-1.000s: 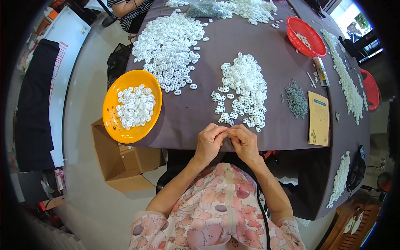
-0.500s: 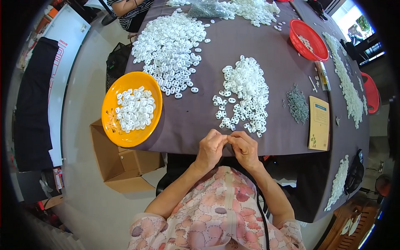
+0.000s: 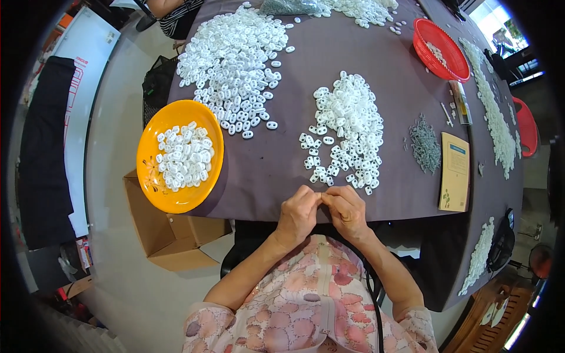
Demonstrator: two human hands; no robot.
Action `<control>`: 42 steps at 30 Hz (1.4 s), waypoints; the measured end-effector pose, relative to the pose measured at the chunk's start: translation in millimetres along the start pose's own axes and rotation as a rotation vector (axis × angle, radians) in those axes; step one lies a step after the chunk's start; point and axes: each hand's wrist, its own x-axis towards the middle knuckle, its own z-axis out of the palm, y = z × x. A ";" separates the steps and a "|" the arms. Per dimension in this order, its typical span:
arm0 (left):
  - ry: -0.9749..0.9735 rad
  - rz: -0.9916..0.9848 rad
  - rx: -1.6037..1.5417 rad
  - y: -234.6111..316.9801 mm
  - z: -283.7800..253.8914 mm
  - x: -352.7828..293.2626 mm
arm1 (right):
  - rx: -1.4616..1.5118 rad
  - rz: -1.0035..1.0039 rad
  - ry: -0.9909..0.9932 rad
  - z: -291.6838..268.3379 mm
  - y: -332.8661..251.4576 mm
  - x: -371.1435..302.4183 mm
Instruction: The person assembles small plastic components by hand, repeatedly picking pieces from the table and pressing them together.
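Note:
My left hand (image 3: 298, 215) and my right hand (image 3: 346, 210) meet at the fingertips over the near edge of the table, both closed in a pinch. Whatever sits between the fingers is hidden or too small to name. Just beyond them lies a heap of small white plastic pieces with two holes (image 3: 351, 120), a few of them spread toward my hands. An orange oval plate (image 3: 213, 170) to the left carries a pile of white pieces (image 3: 185, 156). Right of the heap is a little mound of grey screws or pegs (image 3: 424, 145).
A large pile of white oval pieces (image 3: 235, 65) covers the far left of the brown tablecloth (image 3: 265, 176). On the right are a yellow booklet (image 3: 454, 172) and a red basket (image 3: 448, 69). An open cardboard box (image 3: 176, 241) stands below the left edge. A person's arm (image 3: 165, 7) shows far left.
My hands stay pinched together in nearly the same place, the right one turned slightly. The whole view has shifted a little; the piles look unchanged.

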 end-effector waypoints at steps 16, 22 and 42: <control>-0.216 -0.517 -0.465 -0.5 -11.7 16.9 | 0.084 0.221 0.037 -2.2 -6.2 -2.6; -0.226 -0.480 -0.407 6.1 -14.1 12.8 | 0.086 0.078 0.109 -1.5 -5.8 -4.5; 0.499 -0.252 0.260 -63.4 -156.6 31.4 | -0.708 0.445 0.175 -115.1 99.8 35.0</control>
